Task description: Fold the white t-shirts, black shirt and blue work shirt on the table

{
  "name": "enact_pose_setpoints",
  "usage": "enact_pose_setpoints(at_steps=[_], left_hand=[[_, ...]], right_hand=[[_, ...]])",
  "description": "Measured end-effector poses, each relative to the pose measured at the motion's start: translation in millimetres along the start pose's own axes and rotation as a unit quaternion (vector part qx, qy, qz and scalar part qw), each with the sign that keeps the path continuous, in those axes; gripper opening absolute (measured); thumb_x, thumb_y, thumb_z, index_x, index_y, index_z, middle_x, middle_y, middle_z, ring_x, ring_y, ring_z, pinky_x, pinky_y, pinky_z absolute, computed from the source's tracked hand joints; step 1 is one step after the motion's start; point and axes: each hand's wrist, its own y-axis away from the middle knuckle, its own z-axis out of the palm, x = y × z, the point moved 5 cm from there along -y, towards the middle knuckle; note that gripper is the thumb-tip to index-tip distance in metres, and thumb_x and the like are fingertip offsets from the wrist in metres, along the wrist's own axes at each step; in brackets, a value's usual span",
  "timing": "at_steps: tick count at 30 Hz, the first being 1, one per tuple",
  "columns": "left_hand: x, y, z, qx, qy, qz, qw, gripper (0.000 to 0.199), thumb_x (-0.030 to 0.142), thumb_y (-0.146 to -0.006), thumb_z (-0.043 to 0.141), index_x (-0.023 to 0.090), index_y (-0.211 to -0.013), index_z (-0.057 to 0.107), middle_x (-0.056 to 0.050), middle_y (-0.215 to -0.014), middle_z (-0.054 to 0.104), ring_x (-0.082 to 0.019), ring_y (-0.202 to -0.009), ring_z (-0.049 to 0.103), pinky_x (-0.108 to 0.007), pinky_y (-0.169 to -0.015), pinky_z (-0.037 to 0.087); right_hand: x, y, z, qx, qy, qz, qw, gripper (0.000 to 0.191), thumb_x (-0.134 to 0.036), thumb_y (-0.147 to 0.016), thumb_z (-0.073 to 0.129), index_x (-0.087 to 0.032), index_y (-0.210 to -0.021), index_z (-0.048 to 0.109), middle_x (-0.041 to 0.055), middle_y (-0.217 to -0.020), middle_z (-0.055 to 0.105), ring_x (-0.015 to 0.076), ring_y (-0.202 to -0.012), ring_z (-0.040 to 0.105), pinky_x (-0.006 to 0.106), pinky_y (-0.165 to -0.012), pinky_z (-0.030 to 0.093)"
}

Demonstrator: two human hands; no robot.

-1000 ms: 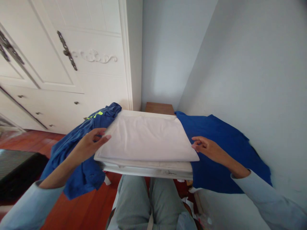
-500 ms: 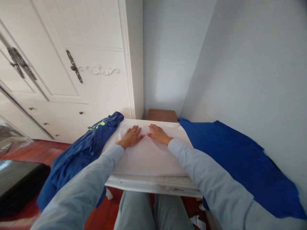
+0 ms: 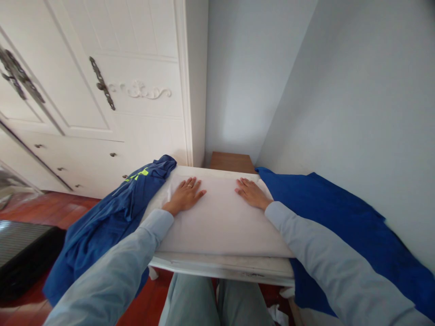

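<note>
A smooth white cloth [image 3: 217, 222] lies spread over the top of a small white table [image 3: 217, 267]. My left hand [image 3: 186, 194] rests flat on the cloth's left part, fingers spread, with a ring on one finger. On the right part of the same cloth, my right hand [image 3: 253, 192] also lies palm down, its fingers stretched out. A wide gap of cloth shows between the two hands. Neither hand holds anything.
A dark blue garment [image 3: 112, 217] with yellow-green marks hangs over the table's left side. Bright blue fabric [image 3: 326, 222] drapes at the right, by the wall. A white wardrobe [image 3: 152, 122] and a brown wooden box [image 3: 233, 161] stand behind. A black case [image 3: 30, 258] lies on the floor.
My right hand has slid right across the cloth, away from my left hand, which stays nearly in place. The cloth between them looks smoother. The view has shifted slightly.
</note>
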Motion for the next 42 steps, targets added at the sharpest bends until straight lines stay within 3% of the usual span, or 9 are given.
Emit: enact_pose_setpoints(at_steps=[33,38,42], left_hand=[[0.6,1.2,-1.5,-0.002,0.001,0.002,1.000,0.072,0.057,-0.102,0.025,0.009,-0.154,0.037,-0.020,-0.160,0.030,-0.032,-0.151,0.026,-0.048,-0.122,0.022],[0.3,2.3,-6.0,0.046,0.025,0.005,0.999,0.061,0.051,-0.104,0.027,0.012,-0.145,0.049,-0.019,-0.156,0.040,-0.029,-0.147,0.034,-0.047,-0.120,0.029],[-5.0,7.1,-19.0,0.112,0.030,-0.041,0.992,0.057,0.044,-0.105,0.026,0.006,-0.129,0.060,-0.023,-0.148,0.048,-0.028,-0.141,0.043,-0.040,-0.118,0.035]], right_hand=[[0.6,-1.8,4.8,0.010,0.014,-0.001,1.000,0.075,-0.056,-0.101,0.012,-0.011,-0.157,0.031,0.0136,-0.162,0.026,0.0258,-0.153,0.023,0.046,-0.125,0.024],[0.8,-1.2,4.4,0.009,0.019,-0.005,1.000,0.076,-0.056,-0.101,0.011,-0.008,-0.157,0.030,0.0148,-0.162,0.026,0.0261,-0.153,0.023,0.046,-0.125,0.024],[0.6,-1.0,3.0,0.011,0.013,-0.003,1.000,0.075,-0.057,-0.101,0.011,-0.011,-0.157,0.032,0.0142,-0.162,0.027,0.0259,-0.152,0.024,0.046,-0.125,0.025]])
